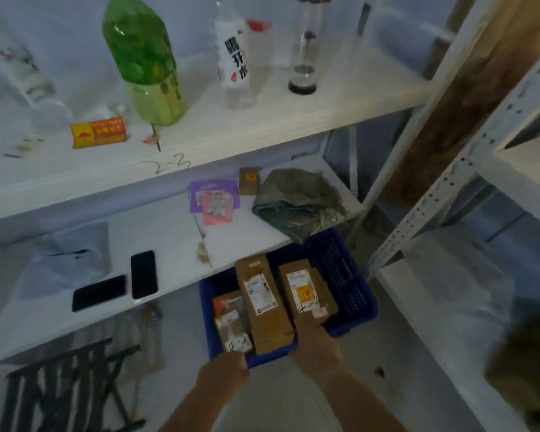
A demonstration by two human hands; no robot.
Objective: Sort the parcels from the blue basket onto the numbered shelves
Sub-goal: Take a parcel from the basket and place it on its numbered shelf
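The blue basket (346, 275) sits on the floor under the lower shelf. Inside lie a long brown parcel (264, 307), a small parcel with handwriting (233, 330) at the near left, and a brown parcel with a yellow sticker and handwritten digits (306, 289). My right hand (317, 339) grips the near end of the yellow-sticker parcel. My left hand (223, 374) is closed at the basket's near rim, right below the small parcel; its fingers are hidden from me. The upper shelf edge (169, 163) carries a handwritten "2-3".
On the lower shelf lie two black phones (144, 274), a white bag (66, 260), a purple packet (214, 196), a small brown box (249, 180) and a grey-green bag (296, 201). Bottles, one green (147, 63), stand above. A white rack (443, 188) stands right; a dark folding frame (66, 385) lies left.
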